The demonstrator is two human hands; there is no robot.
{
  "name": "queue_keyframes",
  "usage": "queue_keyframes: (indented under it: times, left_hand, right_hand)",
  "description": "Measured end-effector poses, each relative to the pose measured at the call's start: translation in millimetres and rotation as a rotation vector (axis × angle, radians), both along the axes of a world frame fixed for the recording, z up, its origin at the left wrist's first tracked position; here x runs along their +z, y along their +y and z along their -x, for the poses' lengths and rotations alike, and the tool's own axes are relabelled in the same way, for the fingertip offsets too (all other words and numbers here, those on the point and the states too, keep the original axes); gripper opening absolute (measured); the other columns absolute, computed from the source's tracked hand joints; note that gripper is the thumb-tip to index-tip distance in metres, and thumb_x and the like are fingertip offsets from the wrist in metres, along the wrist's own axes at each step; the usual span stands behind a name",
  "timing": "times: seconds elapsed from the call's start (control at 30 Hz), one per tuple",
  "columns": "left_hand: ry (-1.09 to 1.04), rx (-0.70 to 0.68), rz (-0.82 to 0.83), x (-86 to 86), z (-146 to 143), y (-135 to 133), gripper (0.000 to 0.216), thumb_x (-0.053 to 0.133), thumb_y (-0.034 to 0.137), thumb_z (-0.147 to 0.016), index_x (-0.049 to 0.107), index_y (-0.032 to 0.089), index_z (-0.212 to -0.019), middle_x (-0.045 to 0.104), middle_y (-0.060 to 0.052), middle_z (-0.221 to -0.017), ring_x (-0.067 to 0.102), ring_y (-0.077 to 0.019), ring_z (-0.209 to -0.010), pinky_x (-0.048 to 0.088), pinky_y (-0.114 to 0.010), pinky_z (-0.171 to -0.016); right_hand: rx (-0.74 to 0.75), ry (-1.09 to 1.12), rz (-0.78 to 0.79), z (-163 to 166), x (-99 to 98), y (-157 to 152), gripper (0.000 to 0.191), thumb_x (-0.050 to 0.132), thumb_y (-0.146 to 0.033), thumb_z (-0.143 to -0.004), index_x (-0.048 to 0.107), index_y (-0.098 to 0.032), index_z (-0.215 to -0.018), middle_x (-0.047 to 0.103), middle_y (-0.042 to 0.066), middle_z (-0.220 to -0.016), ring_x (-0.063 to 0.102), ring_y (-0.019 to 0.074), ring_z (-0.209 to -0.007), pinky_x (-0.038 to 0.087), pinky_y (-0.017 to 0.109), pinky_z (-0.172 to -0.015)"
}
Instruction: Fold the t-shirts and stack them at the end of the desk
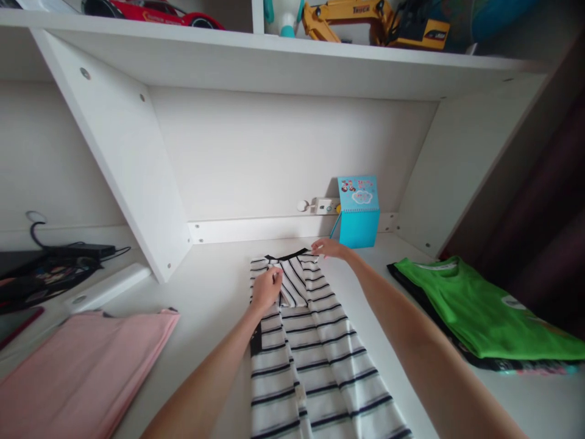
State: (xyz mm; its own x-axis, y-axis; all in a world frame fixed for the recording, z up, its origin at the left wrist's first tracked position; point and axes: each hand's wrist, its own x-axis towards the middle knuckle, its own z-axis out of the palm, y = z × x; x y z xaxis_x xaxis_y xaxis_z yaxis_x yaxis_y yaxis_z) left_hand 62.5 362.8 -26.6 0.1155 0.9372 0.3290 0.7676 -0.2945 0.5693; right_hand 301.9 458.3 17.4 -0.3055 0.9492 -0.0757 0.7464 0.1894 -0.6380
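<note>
A white shirt with dark stripes lies lengthwise on the white desk, its dark-edged collar toward the wall. Its sides are folded inward, and a sleeve lies across the upper part. My left hand is closed on the fabric at the upper left, below the collar. At the collar's right shoulder corner, my right hand pinches the edge of the shirt between its fingertips. The shirt's lower end runs out of view at the bottom.
Folded pink clothing lies at left, a green shirt on dark clothes at right. A blue desk calendar stands by a power socket at the back. A shelf with toys overhangs the desk; a black cable adapter sits far left.
</note>
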Motion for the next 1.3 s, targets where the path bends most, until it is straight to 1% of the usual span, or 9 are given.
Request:
queue_keyframes:
  times: [0.23,0.33,0.47,0.6,0.7,0.83,1.0,1.13,1.3]
  left_hand:
    - [-0.014,0.007,-0.002,-2.3,-0.9,0.8,0.023,0.043,0.022,-0.086,0.065,0.02,-0.093,0.067,0.0,-0.075,0.057,-0.0137,-0.064,0.038,-0.022,-0.064]
    - [-0.017,0.01,-0.001,-2.4,-1.4,0.6,0.023,0.043,0.022,-0.086,0.065,0.02,-0.094,0.066,0.0,-0.074,0.057,-0.0142,-0.064,0.039,-0.023,-0.065]
    - [-0.023,0.041,0.006,-1.2,-1.8,-0.1,0.024,0.044,0.021,-0.084,0.065,0.019,-0.096,0.065,-0.002,-0.08,0.059,-0.0152,-0.07,0.043,-0.026,-0.071]
    - [0.06,0.096,-0.045,-3.4,-2.4,0.0,0.032,0.046,0.018,-0.083,0.062,0.015,-0.11,0.06,-0.011,-0.11,0.058,-0.0197,-0.099,0.042,-0.03,-0.09]
    - [0.229,0.129,-0.056,-7.4,-5.0,-0.4,0.041,0.042,0.021,-0.085,0.054,0.015,-0.124,0.042,-0.015,-0.137,0.034,-0.0277,-0.129,0.028,-0.043,-0.105]
    - [0.371,0.132,0.068,-9.2,-9.4,-2.0,0.048,0.033,0.04,-0.089,0.045,0.021,-0.132,0.029,-0.011,-0.148,0.02,-0.0343,-0.136,0.016,-0.061,-0.105]
    - [0.41,0.119,0.146,-7.0,-10.2,-1.9,0.057,0.026,0.047,-0.088,0.036,0.022,-0.138,0.021,-0.009,-0.151,0.015,-0.033,-0.137,0.012,-0.06,-0.106]
    - [0.405,0.108,0.2,-7.0,-9.8,0.5,0.06,0.024,0.05,-0.088,0.03,0.023,-0.141,0.016,-0.007,-0.152,0.01,-0.0317,-0.139,0.01,-0.058,-0.107]
    - [0.414,0.085,0.241,-5.8,-8.6,3.3,0.062,0.021,0.05,-0.087,0.027,0.024,-0.142,0.01,-0.006,-0.153,0.006,-0.032,-0.139,0.009,-0.059,-0.107]
  right_hand:
    - [0.208,-0.021,-0.044,-9.5,16.3,16.0,0.022,0.057,-0.032,-0.087,0.061,-0.013,-0.098,0.062,0.004,-0.101,0.06,0.0171,-0.092,0.05,0.037,-0.081]
    - [0.178,-0.102,-0.065,-6.5,10.6,21.1,0.025,0.055,-0.032,-0.088,0.058,-0.014,-0.105,0.061,0.005,-0.104,0.06,0.0167,-0.09,0.051,0.036,-0.078]
    - [0.027,-0.223,-0.178,9.3,-3.9,20.4,0.029,0.054,-0.032,-0.089,0.056,-0.015,-0.112,0.058,0.007,-0.112,0.059,0.018,-0.095,0.05,0.038,-0.081]
    - [-0.109,-0.291,-0.339,32.0,-19.7,-1.4,0.034,0.05,-0.034,-0.09,0.051,-0.018,-0.12,0.05,0.009,-0.126,0.053,0.0216,-0.108,0.044,0.045,-0.091]
    - [-0.036,-0.317,-0.385,47.2,-33.5,-28.5,0.041,0.041,-0.036,-0.093,0.045,-0.019,-0.131,0.041,0.01,-0.139,0.042,0.022,-0.124,0.033,0.039,-0.103]
    - [0.065,-0.375,-0.333,59.8,-48.8,-54.5,0.056,0.033,-0.046,-0.093,0.029,-0.018,-0.142,0.027,0.007,-0.149,0.019,0.0229,-0.138,0.022,0.04,-0.11]
    - [0.013,-0.418,-0.254,64.0,-45.1,-73.6,0.066,0.019,-0.053,-0.093,0.013,-0.013,-0.146,0.013,0.011,-0.152,0.008,0.0262,-0.14,0.015,0.053,-0.109]
    - [0.096,-0.424,-0.197,51.0,-38.0,-132.4,0.068,0.017,-0.059,-0.091,0.012,-0.021,-0.147,0.008,0.006,-0.153,0.005,0.025,-0.14,0.014,0.052,-0.109]
    - [0.226,-0.391,-0.174,17.4,-36.1,-257.9,0.065,0.021,-0.06,-0.091,0.005,-0.029,-0.146,0.004,0.001,-0.153,-0.001,0.0218,-0.139,0.013,0.05,-0.11]
